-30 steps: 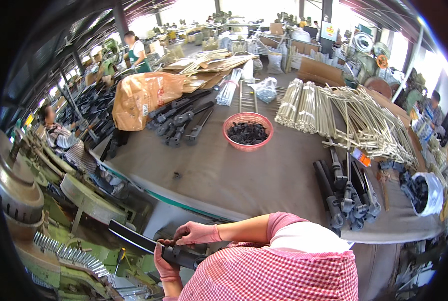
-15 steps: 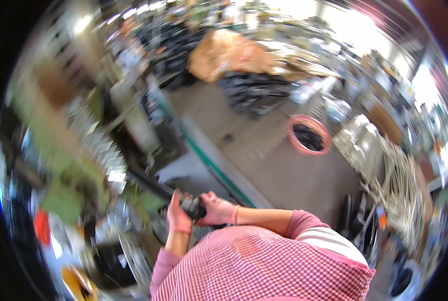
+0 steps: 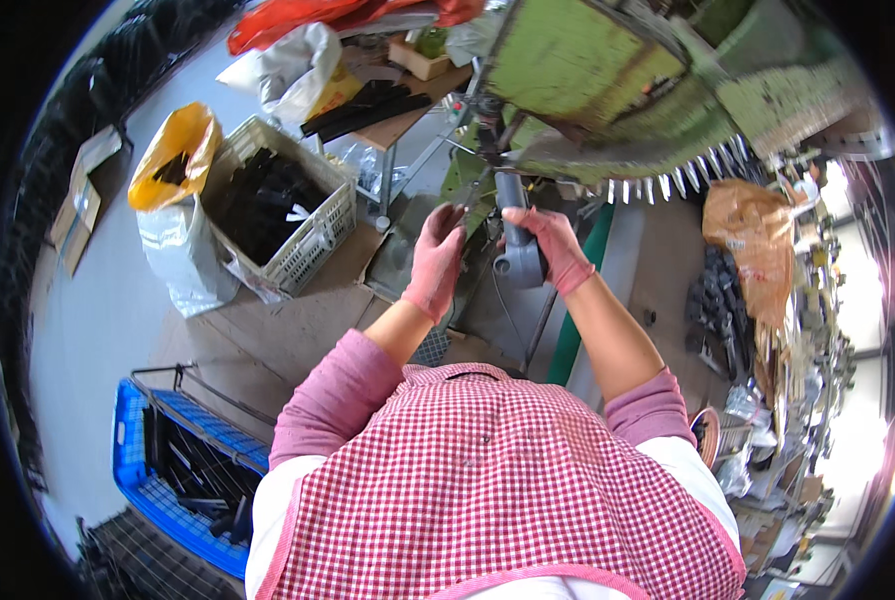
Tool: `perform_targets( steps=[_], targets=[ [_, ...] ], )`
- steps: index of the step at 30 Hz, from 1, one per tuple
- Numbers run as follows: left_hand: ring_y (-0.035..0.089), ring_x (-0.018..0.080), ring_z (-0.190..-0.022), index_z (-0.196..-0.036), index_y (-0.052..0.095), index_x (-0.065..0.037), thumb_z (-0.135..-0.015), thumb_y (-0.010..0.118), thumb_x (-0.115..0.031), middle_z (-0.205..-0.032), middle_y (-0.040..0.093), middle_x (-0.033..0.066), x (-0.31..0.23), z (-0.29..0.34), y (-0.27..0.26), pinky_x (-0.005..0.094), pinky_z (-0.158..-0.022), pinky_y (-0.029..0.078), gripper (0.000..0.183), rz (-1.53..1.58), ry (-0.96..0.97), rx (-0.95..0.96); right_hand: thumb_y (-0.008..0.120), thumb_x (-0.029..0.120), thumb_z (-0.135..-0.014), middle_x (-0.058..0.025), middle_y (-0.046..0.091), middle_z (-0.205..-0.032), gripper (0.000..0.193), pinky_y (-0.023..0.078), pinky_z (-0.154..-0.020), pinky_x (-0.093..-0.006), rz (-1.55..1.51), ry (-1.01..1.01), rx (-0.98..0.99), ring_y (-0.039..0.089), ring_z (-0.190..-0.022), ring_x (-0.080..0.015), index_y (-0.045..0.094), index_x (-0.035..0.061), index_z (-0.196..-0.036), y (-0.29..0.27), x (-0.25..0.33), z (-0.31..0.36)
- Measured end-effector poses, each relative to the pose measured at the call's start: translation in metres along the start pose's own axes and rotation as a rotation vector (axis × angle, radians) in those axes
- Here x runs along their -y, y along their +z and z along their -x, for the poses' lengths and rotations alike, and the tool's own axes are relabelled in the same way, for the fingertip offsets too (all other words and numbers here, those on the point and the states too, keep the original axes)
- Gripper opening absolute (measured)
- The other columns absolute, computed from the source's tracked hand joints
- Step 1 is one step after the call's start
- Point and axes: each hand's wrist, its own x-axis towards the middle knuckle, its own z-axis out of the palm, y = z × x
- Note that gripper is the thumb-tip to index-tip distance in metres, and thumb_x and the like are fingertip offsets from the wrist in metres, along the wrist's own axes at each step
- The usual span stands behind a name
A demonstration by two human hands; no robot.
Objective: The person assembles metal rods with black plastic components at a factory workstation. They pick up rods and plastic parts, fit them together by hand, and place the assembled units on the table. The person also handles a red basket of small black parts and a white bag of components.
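Observation:
Upright in front of me is a grey tubular part [image 3: 521,262], with a wider, round-holed end nearest me. My right hand [image 3: 559,250], in a pink glove, is closed around its right side, thumb on top. To the left of the tube, my left hand [image 3: 435,262] wears a matching glove with darkened fingertips. Its fingers are curled together beside a thin metal rod, and what they hold, if anything, is hidden. The tube's far end meets the dark fittings of a green machine [image 3: 587,70], which carries a row of metal spikes [image 3: 682,176].
A cream crate [image 3: 317,240] of black parts stands at left beside a yellow-lined bag [image 3: 172,170]. Lower left is a blue basket [image 3: 127,440] with black strips. A small table [image 3: 392,130] bears dark bars. At right are a brown sack [image 3: 752,240] and black parts [image 3: 719,310].
My view has swung left, bringing the crate and blue basket into sight. Both hands were together on a dark bar; now they are apart, the right one on the grey tube.

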Motion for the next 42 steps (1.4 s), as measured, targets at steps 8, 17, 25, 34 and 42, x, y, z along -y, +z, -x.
perform_targets(
  steps=[8, 17, 25, 34, 42],
  targets=[
    [0.050, 0.0201, -0.127, -0.144, 0.035, 0.007, -0.095, 0.055, -0.007, -0.136, 0.054, 0.0131, -0.035, -0.037, 0.005, 0.0294, -0.105, 0.038, 0.055, -0.019, -0.051, 0.176, 0.077, 0.027, -0.078, -0.0080, 0.064, -0.078, 0.034, 0.058, -0.053, -0.0350, 0.116, 0.056, 0.109, 0.068, -0.066, -0.0209, 0.063, 0.0034, -0.098, 0.023, 0.035, -0.021],
    [0.061, 0.0172, -0.105, -0.135, 0.047, 0.007, -0.094, 0.059, -0.017, -0.116, 0.063, 0.0097, -0.055, -0.049, -0.011, 0.0300, -0.092, 0.048, 0.048, -0.054, -0.311, 0.190, 0.081, 0.043, -0.064, -0.0211, 0.070, -0.095, 0.056, 0.052, -0.084, -0.0386, 1.136, -0.394, -0.155, 0.069, -0.092, -0.0304, 0.069, -0.0008, -0.097, 0.045, 0.021, -0.029],
    [0.062, 0.0196, -0.102, -0.131, 0.049, 0.000, -0.097, 0.053, -0.020, -0.119, 0.065, 0.0127, -0.061, -0.023, -0.096, 0.0324, -0.090, 0.050, 0.039, -0.126, -0.426, 0.045, 0.081, 0.043, -0.062, -0.0196, 0.070, -0.096, 0.057, 0.052, -0.083, -0.0384, 1.199, -0.274, -0.230, 0.069, -0.092, -0.0313, 0.069, -0.0010, -0.096, 0.058, 0.015, -0.026],
    [0.065, 0.0222, -0.097, -0.120, 0.054, -0.001, -0.096, 0.053, -0.020, -0.114, 0.068, 0.0126, -0.063, -0.009, -0.166, 0.0356, -0.089, 0.053, 0.030, -0.115, -0.648, -0.009, 0.081, 0.043, -0.061, -0.0180, 0.070, -0.100, 0.060, 0.051, -0.086, -0.0395, 1.103, -0.177, -0.304, 0.067, -0.097, -0.0316, 0.068, -0.0004, -0.100, 0.064, 0.010, -0.023],
    [0.065, 0.0236, -0.099, -0.119, 0.055, -0.001, -0.097, 0.052, -0.019, -0.114, 0.068, 0.0132, -0.065, -0.014, -0.170, 0.0375, -0.090, 0.053, 0.029, -0.036, -0.692, 0.067, 0.081, 0.044, -0.061, -0.0203, 0.069, -0.104, 0.066, 0.052, -0.087, -0.0405, 1.180, -0.266, -0.383, 0.067, -0.100, -0.0325, 0.065, -0.0027, -0.105, 0.060, -0.001, -0.027]
  ],
)
